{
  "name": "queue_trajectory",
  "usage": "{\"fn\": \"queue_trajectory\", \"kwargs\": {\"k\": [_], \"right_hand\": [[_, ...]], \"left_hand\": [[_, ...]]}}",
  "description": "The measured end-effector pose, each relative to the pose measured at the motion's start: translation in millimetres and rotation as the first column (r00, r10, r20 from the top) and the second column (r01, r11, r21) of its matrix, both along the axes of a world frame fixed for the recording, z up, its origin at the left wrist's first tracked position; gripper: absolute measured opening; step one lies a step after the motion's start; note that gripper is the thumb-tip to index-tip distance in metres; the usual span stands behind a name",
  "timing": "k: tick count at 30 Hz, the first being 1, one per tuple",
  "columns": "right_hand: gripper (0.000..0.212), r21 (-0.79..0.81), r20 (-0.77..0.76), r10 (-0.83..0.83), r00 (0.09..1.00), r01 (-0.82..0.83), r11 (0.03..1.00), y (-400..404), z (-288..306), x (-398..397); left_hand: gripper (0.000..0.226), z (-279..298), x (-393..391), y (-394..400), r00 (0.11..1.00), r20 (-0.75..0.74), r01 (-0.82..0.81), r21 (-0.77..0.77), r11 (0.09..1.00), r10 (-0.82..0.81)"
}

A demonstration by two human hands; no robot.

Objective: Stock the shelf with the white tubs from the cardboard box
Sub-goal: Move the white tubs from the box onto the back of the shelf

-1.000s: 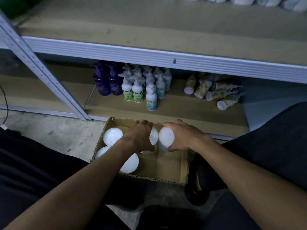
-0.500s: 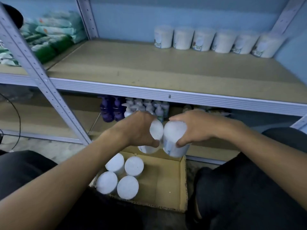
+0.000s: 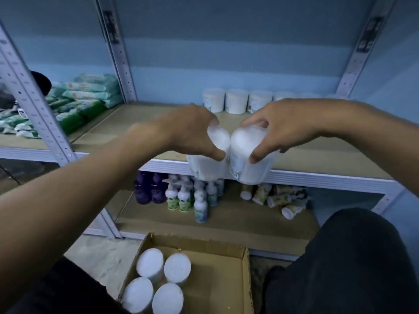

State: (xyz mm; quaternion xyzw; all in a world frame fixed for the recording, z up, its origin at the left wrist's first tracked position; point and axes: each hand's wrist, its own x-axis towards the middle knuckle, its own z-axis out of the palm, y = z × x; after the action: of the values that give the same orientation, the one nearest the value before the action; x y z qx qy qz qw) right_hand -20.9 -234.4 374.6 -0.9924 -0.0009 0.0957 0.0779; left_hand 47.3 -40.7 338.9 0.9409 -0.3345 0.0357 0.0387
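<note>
My left hand [image 3: 188, 132] grips a white tub [image 3: 207, 165] from the top. My right hand [image 3: 283, 128] grips a second white tub [image 3: 248, 164] the same way. Both tubs touch side by side in the air, at the front edge of the middle shelf [image 3: 145, 123]. A row of white tubs [image 3: 235, 104] stands at the back of that shelf, partly hidden behind my right hand. Below, the open cardboard box [image 3: 217, 279] on the floor holds several more white tubs [image 3: 158, 284] in its left half.
Green and white packets [image 3: 74, 100] are piled at the shelf's left end. The lower shelf holds purple bottles [image 3: 149, 189], pump bottles [image 3: 186, 198] and toppled tubes [image 3: 276, 198]. A metal upright [image 3: 34, 103] stands at the left. My dark-clothed knee [image 3: 340, 257] is at the lower right.
Both hands have lifted the two tubs out of the box and up to the middle shelf's front edge. The view has tilted upward.
</note>
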Motion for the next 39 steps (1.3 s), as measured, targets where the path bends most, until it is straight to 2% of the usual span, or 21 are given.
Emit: {"fn": "queue_trajectory", "kwargs": {"k": [8,11,21,27,30,34,39], "right_hand": [[0.092,0.06,0.011,-0.1,0.995,0.099,0.993,-23,5,40],[0.092,0.084,-0.009,-0.137,0.991,0.137,0.987,-29,-2,52],[0.092,0.1,-0.071,-0.21,0.975,0.217,0.971,-45,-25,74],[0.089,0.068,-0.072,-0.219,0.973,0.224,0.972,-53,-37,83],[0.089,-0.001,-0.073,-0.204,0.976,0.205,0.979,-54,-37,83],[0.086,-0.183,0.04,-0.078,0.996,0.084,0.98,-46,-35,76],[0.077,-0.169,0.117,-0.085,0.989,0.104,0.98,-33,-46,72]], "left_hand": [[0.075,26,38,-28,0.999,-0.027,-0.034,0.04,0.999,0.035],[0.07,20,51,-39,0.998,-0.052,-0.032,0.041,0.999,0.034],[0.081,-6,82,-68,0.989,-0.146,-0.029,0.052,0.998,0.036],[0.079,-14,94,-76,0.985,-0.169,-0.023,0.089,0.996,0.038],[0.084,-12,93,-77,0.984,-0.174,-0.019,0.09,0.996,0.034],[0.083,-6,82,-77,0.991,-0.131,0.002,0.074,0.997,0.007],[0.069,-10,71,-75,0.994,-0.11,0.025,0.091,0.996,-0.015]]}}
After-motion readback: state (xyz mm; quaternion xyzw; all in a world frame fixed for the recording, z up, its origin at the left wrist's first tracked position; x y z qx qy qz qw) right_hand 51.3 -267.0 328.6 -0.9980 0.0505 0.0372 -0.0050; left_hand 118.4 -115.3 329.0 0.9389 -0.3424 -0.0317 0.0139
